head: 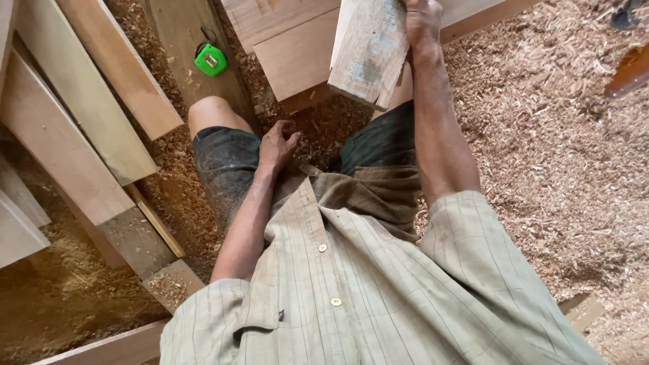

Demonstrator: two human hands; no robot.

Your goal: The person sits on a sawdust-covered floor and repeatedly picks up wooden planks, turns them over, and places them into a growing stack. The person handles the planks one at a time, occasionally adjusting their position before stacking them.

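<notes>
My right hand (422, 20) reaches forward at the top of the view and grips the upper end of a rough wooden block (368, 51), which leans tilted above my right knee. My left hand (278, 143) hangs low between my thighs, fingers curled loosely, holding nothing, close to the sawdust floor. A wide flat board (297, 57) lies just behind the block. I see my own checked shirt and dark shorts below.
A green tape measure (211, 59) lies on a dark plank (182, 40) ahead on the left. Several long planks (81, 115) lie stacked at the left. Wood shavings (561, 155) cover the floor on the right.
</notes>
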